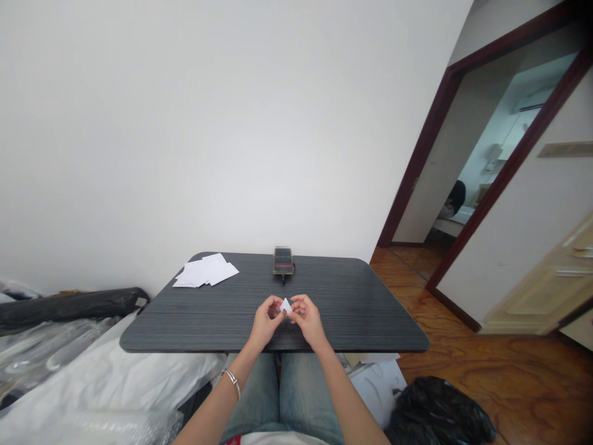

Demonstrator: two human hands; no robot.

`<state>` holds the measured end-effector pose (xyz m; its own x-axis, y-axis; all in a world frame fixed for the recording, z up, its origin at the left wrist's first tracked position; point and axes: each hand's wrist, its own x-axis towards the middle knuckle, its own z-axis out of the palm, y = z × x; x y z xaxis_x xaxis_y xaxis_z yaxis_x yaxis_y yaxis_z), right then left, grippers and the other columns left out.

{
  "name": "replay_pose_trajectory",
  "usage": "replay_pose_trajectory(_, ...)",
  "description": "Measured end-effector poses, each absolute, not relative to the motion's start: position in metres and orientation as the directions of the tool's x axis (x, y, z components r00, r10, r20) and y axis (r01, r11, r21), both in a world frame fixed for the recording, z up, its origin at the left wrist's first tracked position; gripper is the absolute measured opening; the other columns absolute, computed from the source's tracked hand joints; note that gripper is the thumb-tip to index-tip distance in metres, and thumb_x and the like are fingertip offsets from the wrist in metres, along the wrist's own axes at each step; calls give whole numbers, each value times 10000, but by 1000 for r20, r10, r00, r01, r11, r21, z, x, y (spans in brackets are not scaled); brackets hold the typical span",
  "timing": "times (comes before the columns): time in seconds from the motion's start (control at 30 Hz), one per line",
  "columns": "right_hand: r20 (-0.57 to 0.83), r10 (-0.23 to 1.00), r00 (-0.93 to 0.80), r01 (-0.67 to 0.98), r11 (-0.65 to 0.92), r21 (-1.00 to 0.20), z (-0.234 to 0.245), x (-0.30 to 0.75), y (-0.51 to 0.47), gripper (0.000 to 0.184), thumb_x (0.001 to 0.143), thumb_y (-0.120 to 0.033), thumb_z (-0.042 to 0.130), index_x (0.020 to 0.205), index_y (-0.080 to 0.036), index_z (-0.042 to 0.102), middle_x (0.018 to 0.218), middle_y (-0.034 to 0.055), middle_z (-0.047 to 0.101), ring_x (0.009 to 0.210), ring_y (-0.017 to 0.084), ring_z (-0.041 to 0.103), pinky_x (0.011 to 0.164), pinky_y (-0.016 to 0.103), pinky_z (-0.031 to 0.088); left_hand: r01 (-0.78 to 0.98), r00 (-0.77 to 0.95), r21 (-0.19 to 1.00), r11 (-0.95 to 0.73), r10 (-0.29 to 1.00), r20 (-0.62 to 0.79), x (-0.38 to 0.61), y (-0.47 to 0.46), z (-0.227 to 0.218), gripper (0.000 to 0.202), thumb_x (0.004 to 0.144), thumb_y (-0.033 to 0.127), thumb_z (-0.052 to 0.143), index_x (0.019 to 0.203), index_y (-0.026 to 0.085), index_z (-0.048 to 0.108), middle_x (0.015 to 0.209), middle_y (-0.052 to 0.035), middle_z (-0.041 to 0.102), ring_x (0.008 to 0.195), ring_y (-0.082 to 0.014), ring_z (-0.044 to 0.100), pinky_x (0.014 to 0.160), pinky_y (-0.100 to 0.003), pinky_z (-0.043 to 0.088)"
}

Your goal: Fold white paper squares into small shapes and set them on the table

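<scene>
Left hand: nearly closed, fingertips pinching a small white paper piece.
Right hand: nearly closed, gripping that piece's opposite side.
Handling: light, flimsy; best held by its edges.

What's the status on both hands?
Left hand and right hand both on a small white paper piece, held over the dark table. Loose white sheets and a dark phone-like device farther up the table, apart from the hands.

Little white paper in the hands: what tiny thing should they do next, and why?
Probably press its fold flat. The little white paper looks folded to a point, and the left hand and right hand both pinch it, ready to squeeze. The other sheets lie farther off on the table.
</scene>
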<state>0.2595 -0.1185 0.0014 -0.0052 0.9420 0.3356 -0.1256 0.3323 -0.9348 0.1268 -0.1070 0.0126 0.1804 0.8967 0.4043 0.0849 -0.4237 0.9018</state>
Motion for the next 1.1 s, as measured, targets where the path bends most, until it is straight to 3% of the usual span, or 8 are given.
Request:
replay_pose_trajectory(0.23, 337, 941, 31, -201, 336, -920, 4, 260, -119, 215, 761, -362, 529, 878, -183, 504, 685, 10, 581, 631, 142, 572, 485, 231, 485, 116, 154, 879, -463, 882, 444, 126, -110, 16, 164, 629, 82, 532, 763, 169, 569, 787, -22, 560, 742, -154, 516, 594, -220, 384)
replay_pose_trajectory(0.43, 371, 914, 166, -132, 393, -910, 1, 263, -117, 175, 745, -307, 560, 859, -185, 510, 678, 6, 579, 625, 143, 566, 543, 249, 483, 34, 244, 879, -476, 857, 454, 127, -113, 21, 138, 681, 96, 500, 768, 169, 579, 914, -52, 566, 886, -186, 516, 679, -253, 409)
replay_pose_trajectory(0.6, 384, 900, 206, -47, 401, -915, 3, 262, -120, 207, 679, -212, 611, 860, -182, 517, 693, 7, 559, 658, 147, 546, 577, 252, 475, -75, 273, 924, -374, 884, 380, 128, -109, 14, 104, 752, 230, 510, 745, 144, 568, 860, -56, 573, 728, -148, 537, 632, -253, 430)
replay_pose_trajectory(0.77, 371, 904, 211, -39, 387, -921, 4, 262, -120, 245, 642, -156, 618, 862, -182, 514, 691, -5, 523, 661, 139, 531, 560, 234, 471, -162, 262, 955, -249, 922, 285, 129, -106, 8, 171, 685, 259, 613, 759, 149, 506, 772, -24, 583, 621, -114, 546, 577, -232, 438)
replay_pose_trajectory(1.1, 198, 980, 33, -363, 197, -911, -2, 265, -114, 231, 716, -377, 574, 819, -173, 543, 741, 37, 618, 607, 145, 566, 488, 239, 458, -256, 242, 955, -150, 946, 213, 128, -106, 14, 257, 618, 256, 680, 777, 139, 515, 709, -7, 581, 632, -112, 559, 602, -227, 447)
